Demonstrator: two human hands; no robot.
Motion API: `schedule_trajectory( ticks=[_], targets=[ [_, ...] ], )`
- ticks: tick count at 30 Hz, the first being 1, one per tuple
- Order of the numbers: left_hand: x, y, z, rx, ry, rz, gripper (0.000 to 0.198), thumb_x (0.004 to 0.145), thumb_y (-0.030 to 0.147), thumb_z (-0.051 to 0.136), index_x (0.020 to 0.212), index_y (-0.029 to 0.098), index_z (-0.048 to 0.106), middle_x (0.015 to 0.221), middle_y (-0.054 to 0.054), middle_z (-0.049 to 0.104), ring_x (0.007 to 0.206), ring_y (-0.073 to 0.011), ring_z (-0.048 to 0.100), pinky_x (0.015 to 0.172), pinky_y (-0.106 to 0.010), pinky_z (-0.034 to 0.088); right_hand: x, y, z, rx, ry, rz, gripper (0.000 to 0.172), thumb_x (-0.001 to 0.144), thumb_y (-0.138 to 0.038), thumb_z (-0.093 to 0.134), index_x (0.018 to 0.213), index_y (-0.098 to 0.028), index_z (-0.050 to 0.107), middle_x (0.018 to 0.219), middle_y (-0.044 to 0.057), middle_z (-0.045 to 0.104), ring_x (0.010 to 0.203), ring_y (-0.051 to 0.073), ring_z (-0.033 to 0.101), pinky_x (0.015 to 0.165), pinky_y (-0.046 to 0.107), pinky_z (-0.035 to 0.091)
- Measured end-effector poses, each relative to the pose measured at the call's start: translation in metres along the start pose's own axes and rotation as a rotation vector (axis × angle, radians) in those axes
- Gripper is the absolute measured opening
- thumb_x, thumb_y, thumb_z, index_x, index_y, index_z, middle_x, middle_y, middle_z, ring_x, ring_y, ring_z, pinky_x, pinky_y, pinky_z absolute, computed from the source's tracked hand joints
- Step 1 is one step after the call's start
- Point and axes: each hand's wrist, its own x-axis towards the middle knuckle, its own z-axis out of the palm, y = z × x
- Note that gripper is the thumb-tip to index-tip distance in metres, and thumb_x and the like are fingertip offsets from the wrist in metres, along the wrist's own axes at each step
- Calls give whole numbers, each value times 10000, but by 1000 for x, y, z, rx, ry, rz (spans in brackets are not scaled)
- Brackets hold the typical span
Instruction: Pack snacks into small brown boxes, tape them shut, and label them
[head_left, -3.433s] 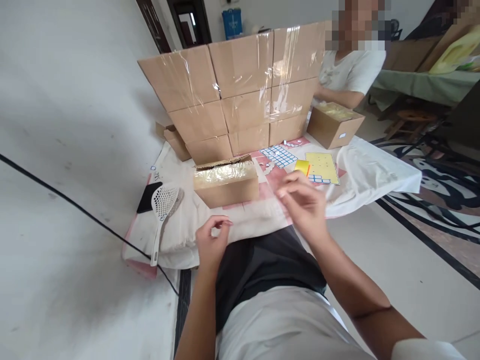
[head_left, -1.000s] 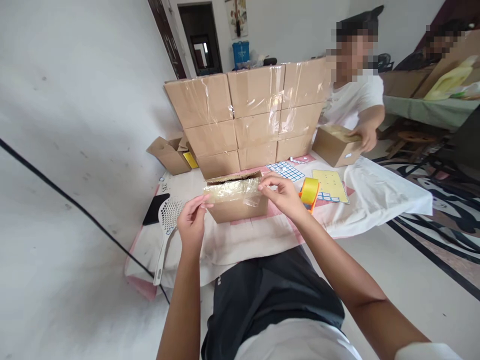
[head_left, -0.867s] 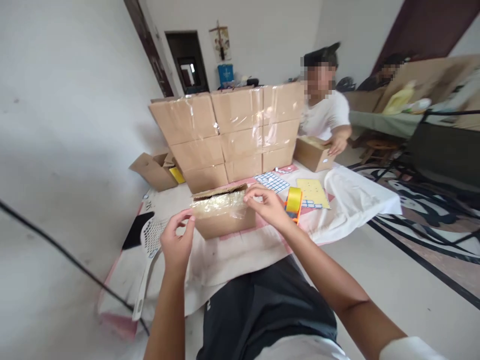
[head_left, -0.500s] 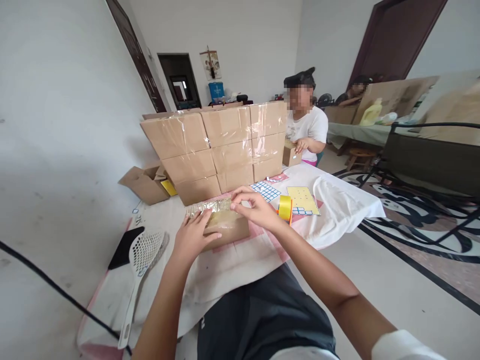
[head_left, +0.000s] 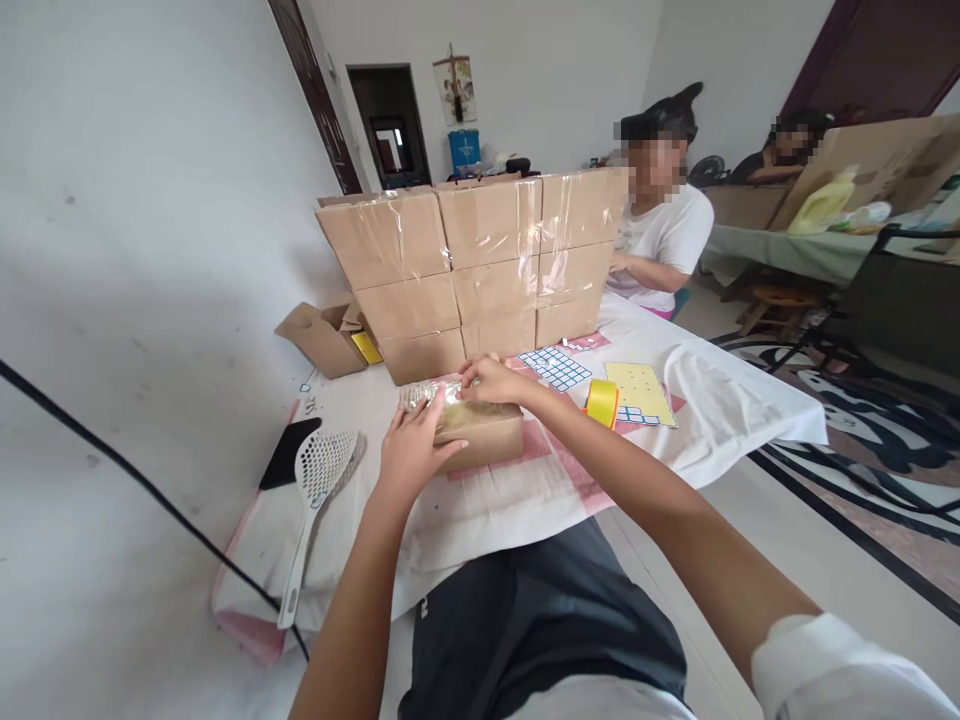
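Note:
A small closed cardboard box (head_left: 487, 442) lies in front of me, with shiny clear packing tape (head_left: 453, 392) across its top. My left hand (head_left: 412, 445) rests spread over the box's left end, its fingers on top and its thumb along the front face. At the top's far edge, my right hand (head_left: 495, 381) has thumb and fingers pinched at the tape; the fingertips partly hide what is between them. A yellow tape roll (head_left: 602, 402) with an orange rim stands to the right of my right forearm.
Stacked, taped cartons (head_left: 491, 235) rise behind the box. An open carton (head_left: 330, 340) sits left of them. A white perforated scoop (head_left: 322, 465) and a black flat item (head_left: 289, 455) lie at left. A yellow sheet (head_left: 641, 390) lies at right. A co-worker (head_left: 664, 230) sits beyond the stack.
The view has turned left and tilted down slightly, so everything sits further right and mostly higher. My right fingers stay pinched at the tape, and my left hand stays on the box.

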Motion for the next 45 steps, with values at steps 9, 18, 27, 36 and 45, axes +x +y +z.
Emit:
schedule_trajectory(
  ticks=[9,18,27,36,45],
  targets=[
    [-2,-7,6,101,0,108,684,947,542,593,1563,300,417,1586,-94,474,1480,-339,428,1223,-557,298,5,10,10,-127,8,-5,92,848,-239,716,841,-170,776,1204,92,691,1221,283,494,1028,396,333],
    [-6,-11,11,125,77,156,546,959,544,577,1450,304,577,1561,-99,507,1442,-352,480,1207,-553,304,-1,4,13,-231,-53,-25,108,855,-281,712,844,-182,754,1244,115,604,1209,322,467,958,452,399],
    [-15,-19,19,98,240,219,484,950,494,629,1384,279,631,1514,-117,555,1404,-344,527,1179,-509,319,45,74,-84,-712,73,216,492,763,-317,790,1199,-127,664,1343,216,582,1278,435,487,1046,631,395],
    [-25,-23,22,40,290,222,543,920,404,690,1444,342,564,1516,-74,557,1377,-337,554,1170,-510,354,-14,254,-140,-636,-110,308,300,823,-130,647,1101,-135,759,1170,158,725,1103,309,648,955,402,470],
    [-6,-22,15,-36,99,79,657,924,443,598,1532,541,369,1582,98,451,1390,-362,531,1169,-627,367,-6,247,-69,-341,-374,-229,418,798,-290,765,1206,-203,734,1303,130,596,1139,298,556,958,382,438]
  ],
)
